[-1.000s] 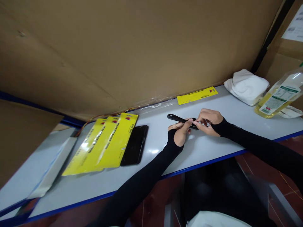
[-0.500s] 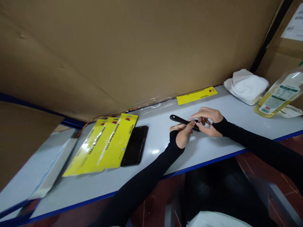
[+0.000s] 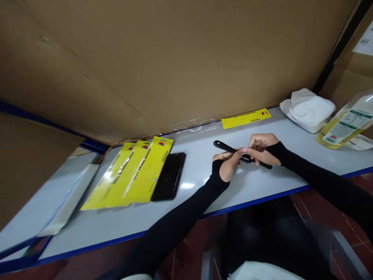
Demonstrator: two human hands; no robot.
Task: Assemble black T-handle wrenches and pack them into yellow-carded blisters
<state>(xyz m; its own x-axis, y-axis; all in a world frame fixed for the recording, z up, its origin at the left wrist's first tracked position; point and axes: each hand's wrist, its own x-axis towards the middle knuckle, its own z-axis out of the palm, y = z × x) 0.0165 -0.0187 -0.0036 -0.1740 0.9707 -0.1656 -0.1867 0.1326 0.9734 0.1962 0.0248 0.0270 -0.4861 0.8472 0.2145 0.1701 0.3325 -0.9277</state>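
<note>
A black spokeshave [image 3: 223, 146] with a hole in its handle end lies tilted across my hands, just above the white tabletop. My left hand [image 3: 229, 165] is closed around its middle, thumb on top. My right hand [image 3: 263, 149] is closed at the tool's right half, its thumb and curled fingers pressing near the middle; what the fingertips touch there is partly hidden. The right handle end pokes out below my right palm. Behind the hands lies a yellow card [image 3: 246, 118] printed with woodworking tool lettering.
Several overlapping yellow cards [image 3: 145, 171] lie at left beside a black phone [image 3: 168, 177]. Clear plastic [image 3: 195, 129] rests along the cardboard wall [image 3: 175, 58]. At right are a white cloth [image 3: 307, 109] and a bottle of yellow liquid [image 3: 344, 122]. A blue edge [image 3: 256, 202] borders the table.
My right hand has shifted slightly right and its fingers have curled in, uncovering the right handle of the spokeshave. My left hand keeps its hold. The whole view has shifted a little.
</note>
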